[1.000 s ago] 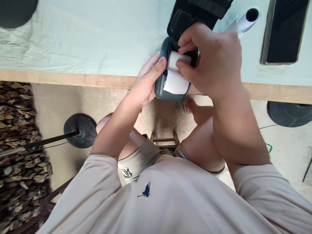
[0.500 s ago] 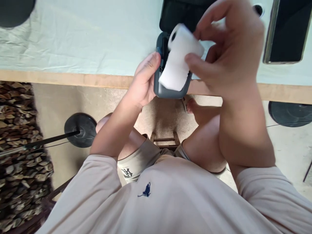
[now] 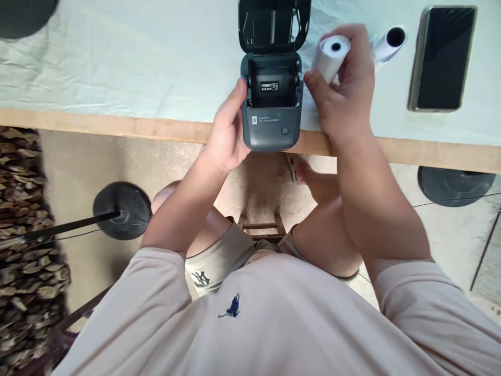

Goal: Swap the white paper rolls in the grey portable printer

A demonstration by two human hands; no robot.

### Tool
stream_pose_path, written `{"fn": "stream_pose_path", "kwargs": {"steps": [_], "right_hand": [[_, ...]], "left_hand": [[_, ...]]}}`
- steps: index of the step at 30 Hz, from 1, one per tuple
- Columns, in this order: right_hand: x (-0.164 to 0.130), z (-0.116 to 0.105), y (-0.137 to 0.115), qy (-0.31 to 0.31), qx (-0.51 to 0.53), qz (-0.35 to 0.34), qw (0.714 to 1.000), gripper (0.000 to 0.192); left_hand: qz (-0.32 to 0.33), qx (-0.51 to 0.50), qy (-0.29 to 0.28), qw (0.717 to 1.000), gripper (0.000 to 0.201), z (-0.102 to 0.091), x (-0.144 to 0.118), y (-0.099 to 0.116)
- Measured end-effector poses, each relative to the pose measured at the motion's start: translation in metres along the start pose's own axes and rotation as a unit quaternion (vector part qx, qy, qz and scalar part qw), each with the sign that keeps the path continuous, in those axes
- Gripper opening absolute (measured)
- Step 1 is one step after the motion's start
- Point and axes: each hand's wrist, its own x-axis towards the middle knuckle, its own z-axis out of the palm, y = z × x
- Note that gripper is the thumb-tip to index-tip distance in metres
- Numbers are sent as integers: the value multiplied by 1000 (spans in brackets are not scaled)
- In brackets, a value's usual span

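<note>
My left hand (image 3: 230, 128) grips the left side of a dark grey label printer (image 3: 270, 137), thumb along its edge. The printer's black lid (image 3: 274, 28) is swung up, baring a hollow bay with a small printed sticker inside. Just to the right, my right hand (image 3: 344, 89) is closed around a white paper roll (image 3: 329, 58) with a dark core. That roll is held beside the printer, outside the bay. Behind my right hand lies a second white roll (image 3: 387, 48), its black core facing up; part of it is hidden by the fingers.
A smartphone (image 3: 442, 60) with a dark screen lies at the right on the pale tablecloth (image 3: 136, 62). The table's wooden edge (image 3: 117, 124) runs in front of my knees. Round black bases (image 3: 121, 209) stand on the floor, and firewood (image 3: 31, 235) is stacked at left.
The paper roll in my right hand has moved off the printer to its right and now stands more upright. The printer's bay, covered before, is visible. My left hand keeps its hold.
</note>
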Motion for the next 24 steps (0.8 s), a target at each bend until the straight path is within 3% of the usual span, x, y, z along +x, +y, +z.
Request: {"fn": "stream_pose_path", "kwargs": {"steps": [3, 7, 9, 11, 13, 15, 17, 20, 22, 24], "right_hand": [[-1, -4, -1, -6, -78, -10, 997, 36], [-5, -14, -7, -24, -126, 3, 992, 47], [-5, -22, -9, 51, -163, -51, 984, 31], [-1, -29, -5, 180, -228, -97, 952, 21], [5, -33, 4, 255, -273, -69, 925, 34], [11, -33, 15, 241, -277, 4, 930, 45], [16, -31, 23, 203, -259, 59, 942, 39], [23, -32, 29, 200, -204, 56, 957, 34], [28, -34, 29, 235, -90, 58, 966, 36], [30, -38, 24, 230, 65, 89, 967, 35]], "left_hand": [[-27, -2, 16, 1000, 37, -1, -2, 2], [-17, -2, -17, 1000, 40, 4, -4, 6], [-9, -9, -22, 1000, 44, 6, -4, 6], [4, -21, -20, 1000, 43, 8, -3, 5], [16, -27, -15, 999, 41, 9, -3, 3], [21, -21, -4, 1000, 40, 8, -2, 1], [12, -3, 11, 1000, 39, 7, -1, -1], [8, 6, 22, 1000, 38, 5, 0, -1], [13, -10, 12, 1000, 37, 5, 0, 0], [23, -27, -3, 999, 38, 6, -1, 0]]}}
